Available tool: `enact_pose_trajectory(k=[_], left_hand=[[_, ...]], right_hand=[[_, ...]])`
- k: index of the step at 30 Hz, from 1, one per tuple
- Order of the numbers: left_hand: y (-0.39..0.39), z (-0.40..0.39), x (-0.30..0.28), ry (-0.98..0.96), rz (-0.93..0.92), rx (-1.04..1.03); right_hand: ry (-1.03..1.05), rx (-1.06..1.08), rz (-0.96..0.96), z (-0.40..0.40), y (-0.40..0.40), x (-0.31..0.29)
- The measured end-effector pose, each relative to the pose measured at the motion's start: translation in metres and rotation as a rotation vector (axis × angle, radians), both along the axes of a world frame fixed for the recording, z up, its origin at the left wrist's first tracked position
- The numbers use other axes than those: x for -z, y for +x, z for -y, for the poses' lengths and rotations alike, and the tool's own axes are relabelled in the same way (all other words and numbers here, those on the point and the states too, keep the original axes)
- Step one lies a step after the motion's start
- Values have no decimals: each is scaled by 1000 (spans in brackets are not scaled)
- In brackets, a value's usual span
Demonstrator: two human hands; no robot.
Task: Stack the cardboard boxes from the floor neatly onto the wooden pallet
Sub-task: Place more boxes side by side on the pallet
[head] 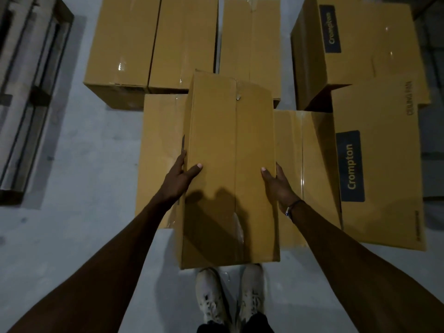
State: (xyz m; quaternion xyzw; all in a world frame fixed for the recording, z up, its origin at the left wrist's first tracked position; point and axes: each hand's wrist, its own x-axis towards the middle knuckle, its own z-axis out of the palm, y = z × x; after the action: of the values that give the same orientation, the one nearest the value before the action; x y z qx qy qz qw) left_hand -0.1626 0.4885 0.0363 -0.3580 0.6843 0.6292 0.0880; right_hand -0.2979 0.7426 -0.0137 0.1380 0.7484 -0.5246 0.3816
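A long plain cardboard box (pixel 230 145) is held up in the middle of the view, above my feet and above the boxes on the floor. My left hand (pixel 179 175) grips its left side, thumb on top, fingers round the edge. My right hand (pixel 276 181) grips its right side the same way. The wooden pallet (pixel 28 92) lies on the floor at the far left, its slats bare. Several more cardboard boxes (pixel 149 42) sit on the floor ahead.
Two boxes printed "Crompton" (pixel 382 164) stand at the right, one behind the other (pixel 360 44). A flat box (pixel 161 145) lies under the held one. Grey concrete floor (pixel 79 164) runs between the pallet and the boxes. My white shoes (pixel 228 296) are at the bottom.
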Motion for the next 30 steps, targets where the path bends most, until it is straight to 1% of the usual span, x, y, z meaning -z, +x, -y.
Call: enact_pose_trajectory(k=[4, 6, 9, 12, 16, 23, 27, 30], left_hand=[[14, 3, -32, 14, -13, -42], [26, 8, -57, 20, -41, -62], [47, 17, -94, 21, -47, -151], [65, 12, -159, -6, -72, -265], [102, 1, -255, -73, -149, -392], [204, -43, -416, -66, -201, -650], [274, -79, -483, -61, -229, -792], [328, -105, -517, -83, -253, -915]], right_hand=[[-31, -21, -56, 5, 4, -42], [-47, -59, -104, 9, 4, -72], [-63, -132, -165, 17, 9, -126], [-96, -197, -213, 27, 20, -192], [-128, -270, -279, 37, 41, -285], [-245, -484, -400, 37, 104, -446], [-294, -630, -374, 36, 152, -516], [-332, -740, -341, 39, 191, -554]])
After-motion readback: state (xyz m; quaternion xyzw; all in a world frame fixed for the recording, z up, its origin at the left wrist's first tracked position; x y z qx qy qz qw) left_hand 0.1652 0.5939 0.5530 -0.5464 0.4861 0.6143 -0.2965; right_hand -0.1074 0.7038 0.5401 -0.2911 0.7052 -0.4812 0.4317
